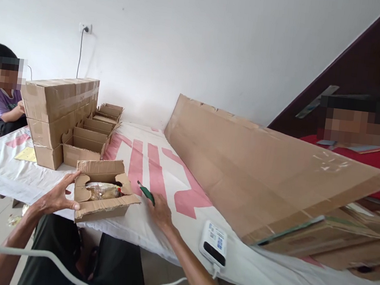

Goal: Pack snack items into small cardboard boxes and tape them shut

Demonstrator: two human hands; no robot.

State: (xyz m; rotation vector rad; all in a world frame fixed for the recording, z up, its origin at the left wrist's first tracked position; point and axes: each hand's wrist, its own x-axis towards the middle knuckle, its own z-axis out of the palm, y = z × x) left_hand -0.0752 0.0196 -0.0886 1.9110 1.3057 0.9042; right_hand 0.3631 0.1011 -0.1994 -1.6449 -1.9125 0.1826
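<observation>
A small open cardboard box sits at the near edge of the table, with a clear-wrapped item lying inside. My left hand grips the box's left side, thumb at the front and fingers stretched over the top edge. My right hand rests on the table just right of the box, its fingers closed round a green-handled tool that points toward the box.
Stacked sealed and open cartons stand at the back left. A large cardboard sheet leans across the right half. A white power bank with a cable lies near the front edge. One person sits far left, another far right.
</observation>
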